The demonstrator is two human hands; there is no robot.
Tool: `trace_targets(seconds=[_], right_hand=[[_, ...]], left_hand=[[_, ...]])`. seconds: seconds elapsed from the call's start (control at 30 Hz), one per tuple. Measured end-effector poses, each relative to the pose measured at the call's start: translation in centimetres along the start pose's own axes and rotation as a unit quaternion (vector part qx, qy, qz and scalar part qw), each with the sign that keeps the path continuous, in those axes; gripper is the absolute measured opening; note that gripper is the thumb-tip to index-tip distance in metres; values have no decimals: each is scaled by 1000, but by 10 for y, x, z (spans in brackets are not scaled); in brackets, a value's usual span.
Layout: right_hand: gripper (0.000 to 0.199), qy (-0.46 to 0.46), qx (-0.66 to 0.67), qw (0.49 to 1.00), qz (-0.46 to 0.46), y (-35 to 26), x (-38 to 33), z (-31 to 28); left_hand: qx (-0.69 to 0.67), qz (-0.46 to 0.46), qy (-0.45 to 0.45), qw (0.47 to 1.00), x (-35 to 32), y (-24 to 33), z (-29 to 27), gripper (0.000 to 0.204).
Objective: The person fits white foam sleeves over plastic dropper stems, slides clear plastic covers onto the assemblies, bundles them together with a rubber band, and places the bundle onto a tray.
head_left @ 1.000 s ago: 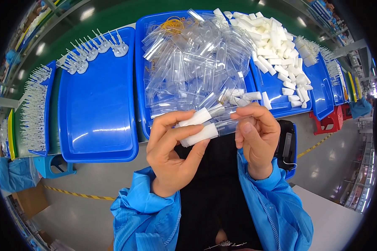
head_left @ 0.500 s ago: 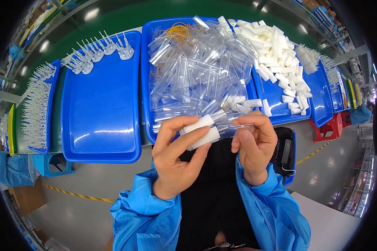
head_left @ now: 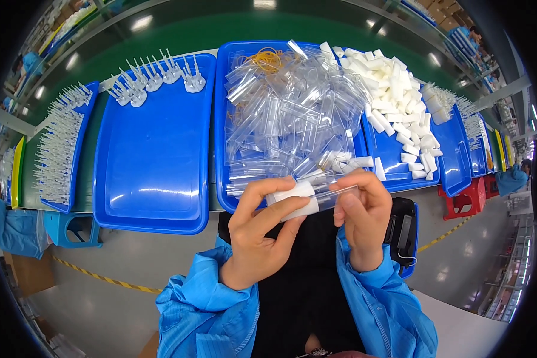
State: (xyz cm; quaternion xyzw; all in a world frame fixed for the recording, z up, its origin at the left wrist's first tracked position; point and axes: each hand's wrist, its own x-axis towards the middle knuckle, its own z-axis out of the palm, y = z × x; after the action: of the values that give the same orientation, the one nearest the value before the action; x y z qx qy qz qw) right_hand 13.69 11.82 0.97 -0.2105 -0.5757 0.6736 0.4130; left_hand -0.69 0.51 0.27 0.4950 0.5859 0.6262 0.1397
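Green-topped table point(head_left: 268, 27) runs across the top; grey floor point(head_left: 116, 250) below, w/ yellow-black tape point(head_left: 101, 277) at 8 o'clock. L hand point(head_left: 253, 241), approx. 6 o'clock nr. centre, is part-closed, thumb & fingers pinching two white foam pcs point(head_left: 300, 190). R hand point(head_left: 364, 221), 4 o'clock, has thumb & index nearly together on one end of some clear plastic film point(head_left: 329, 198) spanning both hands; its other fingers are curled. Can't tell if the foam is inside the film. Held stuff is just off centre, twd 4 o'clock, nr. the edge of the middle tray point(head_left: 221, 131). That tray, approx. 12 to 1, has a heap of clear sleeves point(head_left: 298, 107) + yellow bands point(head_left: 266, 61) up top. Foam pile point(head_left: 394, 83) is in the right tray point(head_left: 395, 149) at 2. Left tray point(head_left: 152, 161), 9 to 10, has spiky white parts point(head_left: 194, 82) at its far edge. Red stool point(head_left: 472, 190) at 3.
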Motion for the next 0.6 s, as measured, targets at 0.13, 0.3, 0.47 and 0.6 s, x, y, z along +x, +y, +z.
trace_targets(seconds=[0.13, 0.3, 0.47, 0.6], right_hand=[[24, -11, -14, 999, 32, 1, -2, 4], [60, 67, -28, 997, -1, 11, -3, 10], [102, 29, -307, 937, -165, 18, 3, 27], [96, 28, -332, 924, -188, 14, 3, 25]], left_hand=[[20, 28, 21, 999, 1, 3, 6, 30], [70, 70, 11, 995, 2, 3, 10, 42], [137, 178, 88, 970, -3, -19, 28, 51], [125, 147, 43, 980, -11, -19, 28, 68]])
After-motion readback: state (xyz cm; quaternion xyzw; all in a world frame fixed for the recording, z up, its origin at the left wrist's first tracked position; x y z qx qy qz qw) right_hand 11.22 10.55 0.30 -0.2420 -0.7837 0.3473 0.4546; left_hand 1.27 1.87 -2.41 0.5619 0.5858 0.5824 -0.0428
